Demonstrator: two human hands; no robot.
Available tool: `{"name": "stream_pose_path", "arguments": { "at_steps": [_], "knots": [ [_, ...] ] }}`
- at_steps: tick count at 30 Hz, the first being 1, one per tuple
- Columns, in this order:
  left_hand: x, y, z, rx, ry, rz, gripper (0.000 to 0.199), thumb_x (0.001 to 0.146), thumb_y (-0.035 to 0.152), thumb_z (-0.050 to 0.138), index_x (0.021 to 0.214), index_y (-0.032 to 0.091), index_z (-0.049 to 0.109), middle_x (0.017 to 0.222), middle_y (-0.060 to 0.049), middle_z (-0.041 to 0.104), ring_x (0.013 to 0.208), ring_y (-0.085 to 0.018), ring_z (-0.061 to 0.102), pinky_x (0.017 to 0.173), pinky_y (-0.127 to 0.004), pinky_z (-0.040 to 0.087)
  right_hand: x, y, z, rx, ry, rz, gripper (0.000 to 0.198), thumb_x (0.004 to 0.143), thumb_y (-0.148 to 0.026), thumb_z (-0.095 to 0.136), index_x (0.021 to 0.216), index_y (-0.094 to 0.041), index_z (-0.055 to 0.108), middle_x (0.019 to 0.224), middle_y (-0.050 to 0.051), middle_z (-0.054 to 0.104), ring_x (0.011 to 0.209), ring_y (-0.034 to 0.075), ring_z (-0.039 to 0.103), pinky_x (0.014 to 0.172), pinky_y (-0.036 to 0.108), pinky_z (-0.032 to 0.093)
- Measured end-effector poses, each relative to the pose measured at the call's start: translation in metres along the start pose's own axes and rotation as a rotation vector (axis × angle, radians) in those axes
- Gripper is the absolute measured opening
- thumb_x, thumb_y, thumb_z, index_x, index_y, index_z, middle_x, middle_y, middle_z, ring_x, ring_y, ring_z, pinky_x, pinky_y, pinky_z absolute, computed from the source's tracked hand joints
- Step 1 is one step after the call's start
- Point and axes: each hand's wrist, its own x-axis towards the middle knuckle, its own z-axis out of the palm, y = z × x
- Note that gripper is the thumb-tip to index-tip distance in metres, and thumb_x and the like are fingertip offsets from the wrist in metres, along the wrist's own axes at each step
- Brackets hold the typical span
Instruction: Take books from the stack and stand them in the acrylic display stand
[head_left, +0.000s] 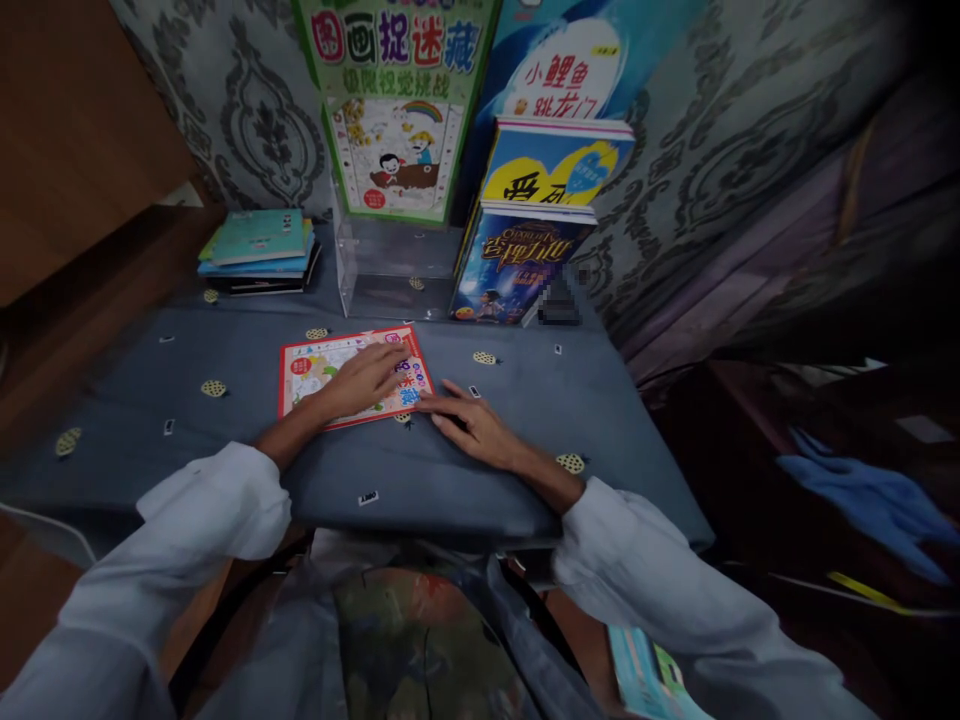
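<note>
A red-bordered picture book (330,355) lies flat and closed on the cloth-covered table (247,470), its cover title turned sideways. Across the cover rests my left hand (365,380), palm down with fingers stretched toward the book's right side. My right hand (474,428) lies just off the book's lower right corner, fingers extended and the tips at or close to its edge; whether they touch it I cannot tell. Neither hand grips anything.
A clear acrylic stand (375,290) at the back holds an upright green book (397,120). Beside it lean several books, a blue one (517,260) in front. A small stack of books (259,250) sits back left. Blue cloth (862,490) lies off to the right.
</note>
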Motion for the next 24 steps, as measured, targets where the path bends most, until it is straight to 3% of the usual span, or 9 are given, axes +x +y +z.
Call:
{"name": "stream_pose_path", "arguments": {
  "at_steps": [3, 5, 10, 16, 24],
  "knots": [
    [0.002, 0.009, 0.004, 0.113, -0.117, 0.007, 0.057, 0.105, 0.046, 0.029, 0.151, 0.015, 0.042, 0.162, -0.013, 0.039, 0.152, -0.024, 0.030, 0.126, -0.045, 0.017, 0.001, 0.000, 0.000, -0.014, 0.014, -0.013, 0.039, 0.103, -0.026, 0.043, 0.136, -0.027, 0.062, 0.131, 0.003, 0.071, 0.123, 0.022, 0.066, 0.123, 0.059, 0.029],
    [0.003, 0.010, 0.004, 0.154, -0.149, -0.025, 0.060, 0.106, 0.047, 0.025, 0.154, 0.014, 0.036, 0.164, -0.013, 0.033, 0.155, -0.023, 0.024, 0.127, -0.044, 0.014, 0.001, 0.001, 0.000, -0.022, 0.016, -0.026, 0.039, 0.102, -0.024, 0.045, 0.137, -0.028, 0.062, 0.131, 0.004, 0.071, 0.123, 0.023, 0.066, 0.122, 0.059, 0.030],
    [-0.009, -0.015, -0.007, 0.247, -0.146, -0.215, 0.066, 0.106, 0.049, 0.023, 0.157, 0.009, 0.029, 0.167, -0.016, 0.025, 0.156, -0.024, 0.018, 0.126, -0.042, 0.017, 0.000, 0.004, 0.001, -0.005, 0.027, -0.050, 0.038, 0.102, -0.023, 0.047, 0.136, -0.026, 0.062, 0.132, 0.006, 0.070, 0.123, 0.023, 0.066, 0.123, 0.059, 0.029],
    [-0.053, -0.045, -0.022, 0.284, -0.105, -0.401, 0.065, 0.104, 0.046, 0.027, 0.157, 0.007, 0.030, 0.166, -0.018, 0.026, 0.156, -0.026, 0.021, 0.125, -0.044, 0.021, -0.001, 0.008, 0.003, 0.012, 0.025, -0.035, 0.037, 0.101, -0.025, 0.049, 0.136, -0.028, 0.062, 0.132, 0.004, 0.070, 0.124, 0.024, 0.065, 0.122, 0.062, 0.028],
    [-0.093, -0.050, -0.022, 0.288, -0.072, -0.443, 0.073, 0.103, 0.052, 0.024, 0.157, 0.003, 0.028, 0.167, -0.021, 0.021, 0.157, -0.029, 0.015, 0.125, -0.049, 0.017, -0.001, 0.009, 0.003, 0.012, 0.030, -0.032, 0.038, 0.102, -0.026, 0.048, 0.137, -0.028, 0.062, 0.132, 0.004, 0.070, 0.125, 0.023, 0.065, 0.123, 0.061, 0.028]
  ]
}}
